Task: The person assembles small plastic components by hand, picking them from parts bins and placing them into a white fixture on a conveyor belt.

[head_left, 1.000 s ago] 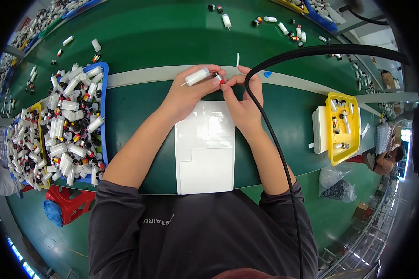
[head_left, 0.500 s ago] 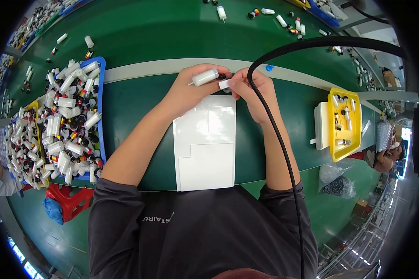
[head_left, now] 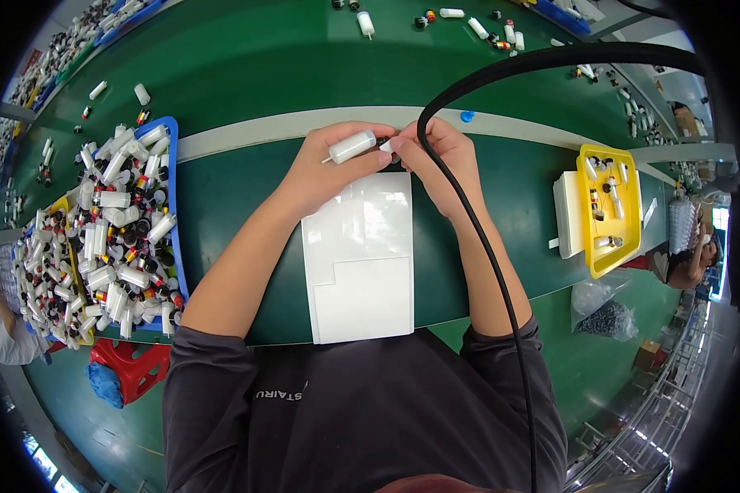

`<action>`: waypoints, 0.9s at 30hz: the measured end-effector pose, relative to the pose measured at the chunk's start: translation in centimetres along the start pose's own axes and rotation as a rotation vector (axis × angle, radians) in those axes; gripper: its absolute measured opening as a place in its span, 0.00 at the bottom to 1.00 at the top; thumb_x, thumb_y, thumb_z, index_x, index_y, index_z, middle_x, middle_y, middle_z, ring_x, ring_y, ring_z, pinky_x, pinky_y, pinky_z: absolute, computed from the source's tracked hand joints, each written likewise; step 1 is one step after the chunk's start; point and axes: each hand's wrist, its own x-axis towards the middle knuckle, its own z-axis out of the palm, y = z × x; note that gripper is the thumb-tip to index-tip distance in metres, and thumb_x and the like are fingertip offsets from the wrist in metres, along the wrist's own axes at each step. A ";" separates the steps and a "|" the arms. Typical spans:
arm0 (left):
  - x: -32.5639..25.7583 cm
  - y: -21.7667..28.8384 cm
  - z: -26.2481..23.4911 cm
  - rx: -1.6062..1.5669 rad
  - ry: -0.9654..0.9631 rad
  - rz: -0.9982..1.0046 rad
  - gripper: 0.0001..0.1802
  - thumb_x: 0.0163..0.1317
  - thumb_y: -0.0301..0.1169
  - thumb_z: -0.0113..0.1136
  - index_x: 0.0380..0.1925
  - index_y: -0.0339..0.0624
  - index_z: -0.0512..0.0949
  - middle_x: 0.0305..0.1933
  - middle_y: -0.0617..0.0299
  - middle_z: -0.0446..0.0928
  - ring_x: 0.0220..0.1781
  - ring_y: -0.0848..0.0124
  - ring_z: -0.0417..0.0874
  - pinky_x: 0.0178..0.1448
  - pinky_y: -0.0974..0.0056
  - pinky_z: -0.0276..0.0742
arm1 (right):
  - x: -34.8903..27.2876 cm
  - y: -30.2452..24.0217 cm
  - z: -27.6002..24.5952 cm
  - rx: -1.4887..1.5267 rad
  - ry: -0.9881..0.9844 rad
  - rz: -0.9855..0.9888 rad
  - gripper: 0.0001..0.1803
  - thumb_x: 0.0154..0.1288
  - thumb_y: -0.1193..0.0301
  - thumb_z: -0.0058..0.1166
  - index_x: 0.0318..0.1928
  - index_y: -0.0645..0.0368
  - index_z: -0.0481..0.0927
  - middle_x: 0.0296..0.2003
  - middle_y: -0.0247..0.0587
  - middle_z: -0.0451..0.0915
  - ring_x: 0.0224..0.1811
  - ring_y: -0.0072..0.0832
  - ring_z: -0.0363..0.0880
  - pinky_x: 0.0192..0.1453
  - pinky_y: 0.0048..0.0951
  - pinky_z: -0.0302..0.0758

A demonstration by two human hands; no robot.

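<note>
My left hand is closed round a small white plastic cylinder with a thin tip at one end and a black part at the other. A small white label sits between the two hands, close to that black end. The fingers of my right hand pinch the label; whether it touches the cylinder I cannot tell. Below the hands lies a glossy white label sheet, with a stepped edge across its middle.
On the left, a blue tray is heaped with similar cylinders. A yellow tray on the right holds several, beside a white stack. A black cable arches over my right arm. A blue cap lies beyond my hands.
My right fingers have drawn slightly closer to the left hand, and less of the white label shows between them. The whole view has shifted a little.
</note>
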 end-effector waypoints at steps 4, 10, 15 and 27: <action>0.1 -0.4 -0.5 0.100 0.012 0.042 0.17 0.67 0.30 0.67 0.54 0.40 0.83 0.48 0.60 0.85 0.51 0.72 0.84 0.58 0.67 0.79 | -0.1 0.0 0.2 -0.013 -0.008 0.003 0.05 0.67 0.74 0.65 0.39 0.60 0.81 0.30 0.30 0.81 0.31 0.15 0.73 0.38 0.20 0.70; -0.4 0.6 -0.2 0.078 -0.054 0.039 0.17 0.70 0.30 0.64 0.56 0.36 0.82 0.50 0.59 0.85 0.54 0.72 0.85 0.61 0.66 0.79 | 0.3 0.5 -1.3 -0.122 -0.028 0.037 0.14 0.68 0.74 0.64 0.50 0.58 0.75 0.46 0.39 0.83 0.43 0.18 0.79 0.48 0.23 0.76; -1.0 0.7 0.8 -0.067 -0.163 -0.006 0.21 0.70 0.18 0.56 0.63 0.31 0.74 0.59 0.49 0.81 0.57 0.64 0.85 0.66 0.59 0.80 | 0.4 1.2 -2.0 0.656 -0.428 0.302 0.16 0.67 0.75 0.62 0.53 0.57 0.75 0.50 0.43 0.83 0.51 0.24 0.81 0.56 0.29 0.79; 4.1 6.9 -12.5 1.242 0.398 0.437 0.20 0.69 0.22 0.58 0.61 0.42 0.75 0.42 0.52 0.87 0.43 0.66 0.89 0.49 0.63 0.83 | -9.1 -2.4 3.5 -0.588 -0.639 -0.225 0.17 0.63 0.73 0.64 0.50 0.68 0.78 0.36 0.44 0.80 0.35 0.32 0.82 0.40 0.29 0.80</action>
